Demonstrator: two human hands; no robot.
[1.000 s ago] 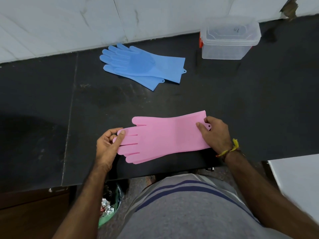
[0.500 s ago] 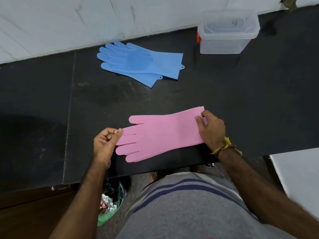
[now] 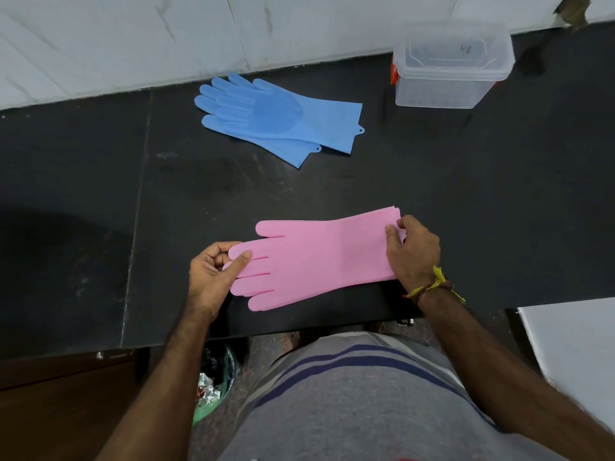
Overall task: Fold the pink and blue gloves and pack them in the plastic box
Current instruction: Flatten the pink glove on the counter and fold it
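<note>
I am looking down at a black surface (image 3: pixel 499 201) with a pale tiled wall along its far edge. The pink gloves (image 3: pixel 319 261) lie flat near the front edge, stacked one on the other, fingers pointing to my left and cuffs to my right; a second layer shows at the cuff edge.

My left hand (image 3: pixel 213 277) is at the fingertip end. Its grip pinches the tips of the pink fingers, thumb on top and the curled fingers beneath, so the tips are lifted slightly off the surface. My right hand (image 3: pixel 412 254) is at the cuff end, grip pressed together on the cuff edge, thumb over the top layer and the other fingers curled round the end. A yellow and dark thread band (image 3: pixel 436 284) circles the right wrist.

The blue gloves (image 3: pixel 283 118) lie farther back and to the left, well apart from the pink pair. They also sit one on top of the other, slightly fanned, fingers toward the wall and left, cuffs toward the right, the bristled palm patch of the upper one facing up.

The plastic box (image 3: pixel 449 68) stands at the back right of the surface, close to the wall, clear and with its lid on; a red clip shows on its left side. I cannot tell whether anything is inside it.

Below the surface edge I see a grey striped shirt (image 3: pixel 366 394) and a green bin (image 3: pixel 213 387) with foil scraps on the floor.
</note>
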